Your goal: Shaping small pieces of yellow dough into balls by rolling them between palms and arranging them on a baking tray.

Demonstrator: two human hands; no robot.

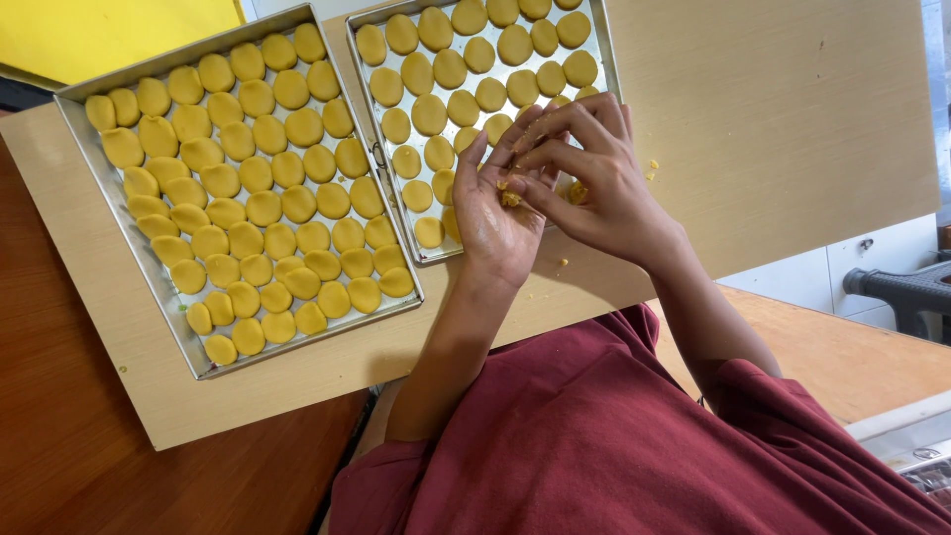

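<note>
Left hand (500, 223) open, palm up at right tray's (606, 50) near edge; right hand (594, 178) pinches dough bit (510, 198) on it, bare board beyond.

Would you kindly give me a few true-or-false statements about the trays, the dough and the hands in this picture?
1. Two metal trays lie side by side: left tray, right tray. True.
2. The left tray is half bare. False: yellow dough pieces fill it.
3. The hands meet over the right tray's near end. True: left hand, right hand.
4. The left hand grips a rolling pin. False: its palm is open, with dough crumbs on it.
5. The person wears a blue top. False: the top is dark red.
</note>
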